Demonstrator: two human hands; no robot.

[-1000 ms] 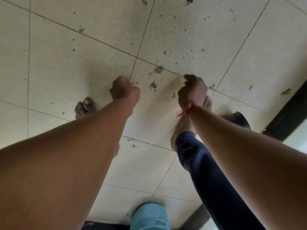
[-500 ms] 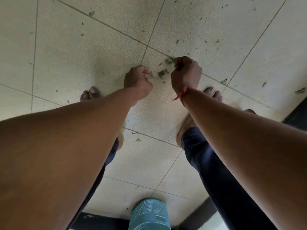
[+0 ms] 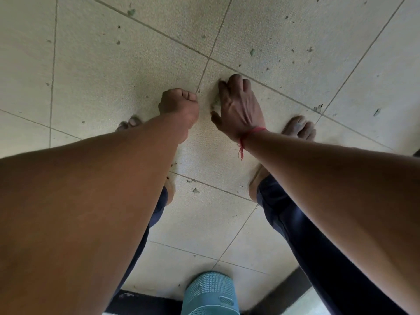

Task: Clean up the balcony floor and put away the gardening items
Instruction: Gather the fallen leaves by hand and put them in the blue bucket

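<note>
My left hand (image 3: pixel 178 105) is balled into a fist just above the beige tiled floor (image 3: pixel 102 64); whether it holds anything is hidden. My right hand (image 3: pixel 238 108), with a red thread at the wrist, is spread with its fingertips down on the tile. A small green leaf scrap (image 3: pixel 215 103) lies beside its thumb and forefinger. More green scraps dot the floor: one at the far left (image 3: pixel 131 12), one beyond my right hand (image 3: pixel 252 51), one at the right (image 3: pixel 377 111), and one between my legs (image 3: pixel 195 190).
My bare feet stand on the tiles, the left (image 3: pixel 129 123) and the right (image 3: pixel 297 127), below dark blue trouser legs. A teal perforated object (image 3: pixel 210 294) shows at the bottom edge. A dark threshold strip (image 3: pixel 293 285) runs along the bottom right.
My right hand has gone from a fist to spread fingers pressed on the floor over the leaf scrap. Both hands have drawn closer to my feet. The left stays a fist.
</note>
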